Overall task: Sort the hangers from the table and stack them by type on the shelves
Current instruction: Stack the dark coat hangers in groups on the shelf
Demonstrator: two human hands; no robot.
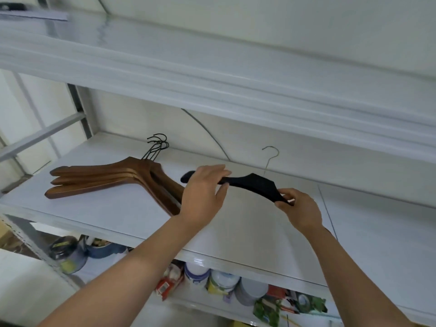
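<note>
A person's left hand (203,194) grips one arm and the right hand (300,208) pinches the other tip of a black hanger (254,185) held just above the shelf (247,232) beside stacked wooden hangers (111,180); it looks light and rigid, best held by both arms

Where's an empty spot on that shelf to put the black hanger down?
The middle shelf is bare from the wooden hangers rightward, under the black hanger and beyond the right hand. Its left end is taken by that stack, and the shelf below is packed with cans.
</note>
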